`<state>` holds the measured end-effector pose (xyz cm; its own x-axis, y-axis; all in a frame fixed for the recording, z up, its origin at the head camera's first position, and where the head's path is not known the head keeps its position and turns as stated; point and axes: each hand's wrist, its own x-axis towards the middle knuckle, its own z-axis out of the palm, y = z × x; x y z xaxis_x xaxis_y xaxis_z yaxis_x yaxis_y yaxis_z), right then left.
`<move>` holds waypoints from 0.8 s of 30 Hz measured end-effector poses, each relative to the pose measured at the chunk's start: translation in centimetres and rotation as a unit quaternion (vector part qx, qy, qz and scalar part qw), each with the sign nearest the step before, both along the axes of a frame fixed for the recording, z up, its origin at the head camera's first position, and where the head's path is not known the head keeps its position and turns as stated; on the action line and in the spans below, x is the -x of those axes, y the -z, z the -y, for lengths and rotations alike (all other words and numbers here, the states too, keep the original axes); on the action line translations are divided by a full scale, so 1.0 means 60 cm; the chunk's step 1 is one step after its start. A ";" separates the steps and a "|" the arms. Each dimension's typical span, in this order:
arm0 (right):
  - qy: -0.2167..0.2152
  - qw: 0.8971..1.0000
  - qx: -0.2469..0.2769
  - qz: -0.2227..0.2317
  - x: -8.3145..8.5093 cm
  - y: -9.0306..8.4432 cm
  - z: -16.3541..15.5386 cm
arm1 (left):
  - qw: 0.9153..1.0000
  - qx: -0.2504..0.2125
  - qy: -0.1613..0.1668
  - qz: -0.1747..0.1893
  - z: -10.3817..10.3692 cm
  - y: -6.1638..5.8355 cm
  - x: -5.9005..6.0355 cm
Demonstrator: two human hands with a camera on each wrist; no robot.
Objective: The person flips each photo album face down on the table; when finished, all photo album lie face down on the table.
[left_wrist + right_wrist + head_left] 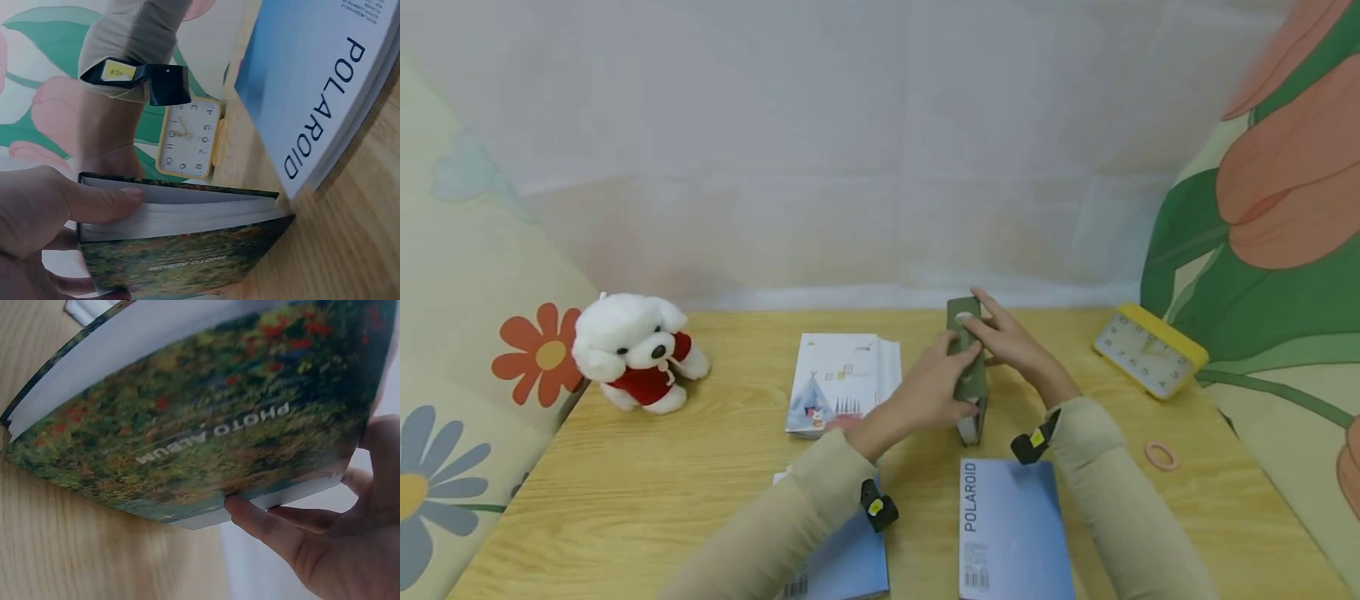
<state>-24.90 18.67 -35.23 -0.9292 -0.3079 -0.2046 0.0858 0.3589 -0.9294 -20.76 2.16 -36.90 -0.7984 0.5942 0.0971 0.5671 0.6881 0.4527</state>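
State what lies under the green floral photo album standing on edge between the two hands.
The green floral photo album stands on the light wooden table. Whether anything lies beneath it is hidden by the left hand and right hand.

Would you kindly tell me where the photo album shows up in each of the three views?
Head: photo album stands on edge at centre, between left hand and right hand.
Left wrist: lower centre, page edges up, thumb on them.
Right wrist: fills the upper frame, cover facing the camera.
Shared landmark: the wooden table, seen in all three.
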 end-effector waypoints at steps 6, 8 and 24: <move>0.004 1.000 0.014 -0.004 0.014 0.031 -0.016 | 0.999 -0.050 -0.006 0.014 -0.007 0.017 0.000; 0.007 1.000 0.014 -0.010 0.020 0.045 -0.020 | 0.995 -0.090 -0.018 0.033 -0.005 0.025 -0.001; 0.036 0.999 -0.008 -0.006 0.022 0.058 -0.020 | 0.960 -0.202 -0.013 0.193 -0.004 0.124 0.014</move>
<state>-26.24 19.87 -38.73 -0.9511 -0.2377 -0.1974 0.1003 0.3666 -0.9250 -21.62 2.41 -44.31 -0.8357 0.5491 0.0090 0.2878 0.4240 0.8587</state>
